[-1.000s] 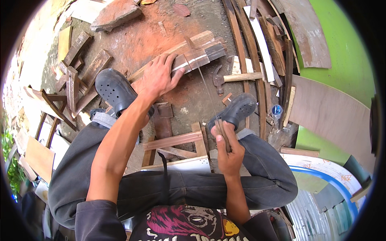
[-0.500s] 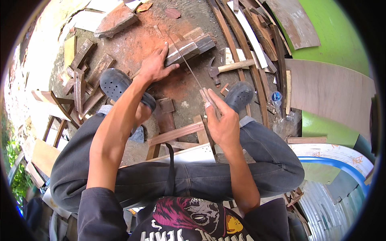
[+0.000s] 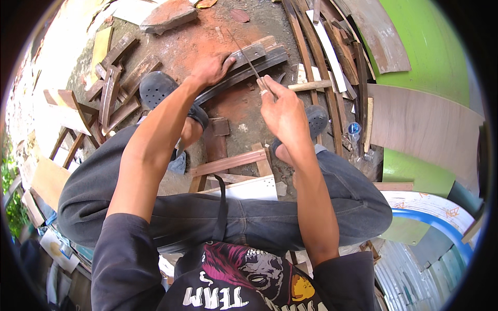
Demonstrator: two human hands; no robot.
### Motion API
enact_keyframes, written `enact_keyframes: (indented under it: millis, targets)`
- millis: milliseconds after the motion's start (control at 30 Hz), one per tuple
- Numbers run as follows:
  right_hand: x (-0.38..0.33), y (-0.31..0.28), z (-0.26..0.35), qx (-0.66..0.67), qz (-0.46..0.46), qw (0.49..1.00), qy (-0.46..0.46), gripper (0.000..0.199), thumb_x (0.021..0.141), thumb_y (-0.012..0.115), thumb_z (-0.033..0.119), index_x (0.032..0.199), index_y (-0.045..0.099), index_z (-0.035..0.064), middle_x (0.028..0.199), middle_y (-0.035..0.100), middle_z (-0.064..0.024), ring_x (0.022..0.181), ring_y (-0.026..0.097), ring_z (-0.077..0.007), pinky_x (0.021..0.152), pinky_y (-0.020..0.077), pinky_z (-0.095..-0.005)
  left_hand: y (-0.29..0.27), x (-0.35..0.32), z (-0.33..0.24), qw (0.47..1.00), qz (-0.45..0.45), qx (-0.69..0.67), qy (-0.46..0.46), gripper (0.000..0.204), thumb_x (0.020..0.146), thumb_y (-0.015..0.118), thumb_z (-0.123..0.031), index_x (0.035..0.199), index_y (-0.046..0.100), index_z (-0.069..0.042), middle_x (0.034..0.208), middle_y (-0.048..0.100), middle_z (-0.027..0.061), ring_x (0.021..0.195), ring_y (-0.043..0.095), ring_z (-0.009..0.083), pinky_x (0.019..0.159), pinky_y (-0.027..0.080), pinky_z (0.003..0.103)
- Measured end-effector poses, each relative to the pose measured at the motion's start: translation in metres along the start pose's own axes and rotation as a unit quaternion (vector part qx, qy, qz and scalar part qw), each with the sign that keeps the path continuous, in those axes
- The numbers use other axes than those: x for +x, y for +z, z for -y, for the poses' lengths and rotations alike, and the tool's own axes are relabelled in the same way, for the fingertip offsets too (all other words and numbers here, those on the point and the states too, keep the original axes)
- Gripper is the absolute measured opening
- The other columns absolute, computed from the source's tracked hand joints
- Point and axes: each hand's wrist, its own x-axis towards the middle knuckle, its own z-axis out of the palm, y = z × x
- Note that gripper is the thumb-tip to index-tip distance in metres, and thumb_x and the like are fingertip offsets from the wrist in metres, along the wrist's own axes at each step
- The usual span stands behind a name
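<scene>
The left hand (image 3: 210, 68) presses flat, fingers spread, on a dark curved wood strip (image 3: 244, 74) lying on the reddish ground (image 3: 192, 39) ahead of the feet; the right hand (image 3: 282, 111) pinches a thin saw blade (image 3: 248, 59) between closed fingertips, its far end over the strip just beside the left fingers. The blade could slip toward those fingers if the strip rocks on the uneven dirt; room is tight, with leaning planks (image 3: 321, 52) close on the right, scrap offcuts (image 3: 116, 83) on the left and a stone slab (image 3: 168, 14) beyond
</scene>
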Motion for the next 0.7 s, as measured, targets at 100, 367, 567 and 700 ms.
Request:
enact_keyframes:
  millis: [100,367,567,700]
  targets:
    - [0.009,-0.002,0.012,-0.026,0.029,0.999,0.024,0.043,0.095,0.056,0.023,0.133,0.064,0.0039,0.115,0.067,-0.0306,0.109,0.066,-0.0419,0.098,0.0504,-0.0423,0.008,-0.006,-0.009,0.997,-0.03,0.047,-0.061,0.072,0.096,0.052,-0.065,0.139,0.054,-0.008,0.124,0.066,0.0239,0.109,0.066,0.043,0.094,0.053,0.049]
    - [-0.009,-0.02,-0.017,0.112,0.102,0.988,-0.019,0.059,0.09,0.061,0.019,0.144,0.051,-0.0037,0.138,0.062,-0.0233,0.127,0.061,-0.03,0.106,0.044,-0.0352,0.002,-0.011,-0.011,0.995,-0.009,0.086,-0.048,0.064,0.091,0.059,-0.06,0.13,0.058,-0.009,0.117,0.067,0.0192,0.104,0.068,0.0399,0.085,0.056,0.05]
    - [-0.017,0.008,-0.019,0.074,-0.015,0.994,-0.083,0.05,0.092,0.061,0.017,0.138,0.058,-0.0024,0.131,0.065,-0.0246,0.123,0.064,-0.0334,0.104,0.0459,-0.0365,0.005,-0.013,-0.014,0.994,-0.047,0.087,-0.044,0.057,0.09,0.062,-0.055,0.12,0.059,-0.006,0.111,0.069,0.0211,0.103,0.067,0.0402,0.086,0.055,0.05]
    - [-0.008,0.007,-0.003,0.072,-0.022,0.994,-0.08,0.046,0.091,0.061,0.018,0.134,0.062,-0.0014,0.126,0.067,-0.0265,0.12,0.065,-0.0369,0.102,0.0479,-0.0386,0.002,-0.007,-0.007,0.995,-0.015,0.093,-0.044,0.056,0.089,0.063,-0.054,0.12,0.058,-0.007,0.113,0.068,0.021,0.105,0.067,0.0399,0.086,0.056,0.05]
